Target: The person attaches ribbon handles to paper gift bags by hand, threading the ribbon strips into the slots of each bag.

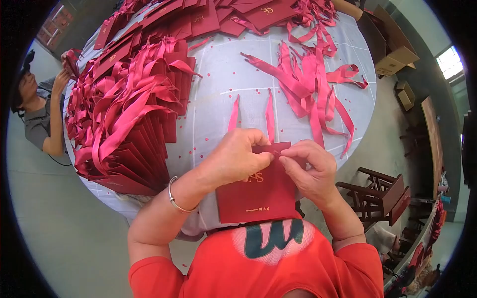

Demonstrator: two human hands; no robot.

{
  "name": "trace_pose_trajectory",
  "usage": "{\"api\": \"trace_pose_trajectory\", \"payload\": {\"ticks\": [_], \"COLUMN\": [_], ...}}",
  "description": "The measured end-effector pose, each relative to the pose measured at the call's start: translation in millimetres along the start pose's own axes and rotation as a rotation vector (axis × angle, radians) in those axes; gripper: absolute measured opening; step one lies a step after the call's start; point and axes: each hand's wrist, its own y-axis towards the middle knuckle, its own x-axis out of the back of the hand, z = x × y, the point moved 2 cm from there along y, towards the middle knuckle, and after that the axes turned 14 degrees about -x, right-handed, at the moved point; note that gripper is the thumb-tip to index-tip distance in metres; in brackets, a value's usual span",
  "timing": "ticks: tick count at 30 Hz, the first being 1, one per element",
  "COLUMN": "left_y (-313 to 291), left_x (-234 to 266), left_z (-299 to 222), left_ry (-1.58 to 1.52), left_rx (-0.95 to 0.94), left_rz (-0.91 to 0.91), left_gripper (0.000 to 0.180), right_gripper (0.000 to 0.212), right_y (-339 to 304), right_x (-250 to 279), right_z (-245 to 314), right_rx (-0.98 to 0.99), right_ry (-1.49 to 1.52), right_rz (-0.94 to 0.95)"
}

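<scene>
A flat dark red paper gift bag [258, 201] with gold print lies upright before me at the table's near edge, against my red shirt. My left hand [241, 155] is closed at the bag's top edge, thumb and finger pinching there. Close beside it, my right hand [314, 168] pinches near the bag's top right corner; the small thing between its fingertips is too hidden to name. Two pink ribbon ends, the left ribbon end [234, 113] and the right ribbon end [270, 115], stretch away from the bag's top over the table.
Many ribboned red bags [131, 119] stand packed at the left; flat bags [203, 20] are piled at the far side. Loose pink ribbons [310, 89] lie at right on the white-covered table [213, 104]. A person [39, 109] works at left. Wooden stools [380, 193] and cardboard boxes [395, 47] stand right.
</scene>
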Motion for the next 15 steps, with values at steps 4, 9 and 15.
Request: {"api": "trace_pose_trajectory", "payload": {"ticks": [4,9,15], "left_y": [-2,-1,-3], "left_x": [1,0,0], "left_z": [3,6,3], "left_ry": [-0.074,-0.108,-0.107], "left_rx": [0.005,0.032,0.028], "left_rz": [0.019,0.013,0.005], "left_gripper": [0.011,0.012,0.013], "right_gripper": [0.015,0.013,0.014], "right_y": [-2,0,2], "right_x": [-1,-2,-5], "right_z": [-3,0,8], "right_rx": [-0.169,-0.069,0.009], "right_ry": [0.043,-0.016,-0.155], "right_rz": [0.019,0.013,0.032]}}
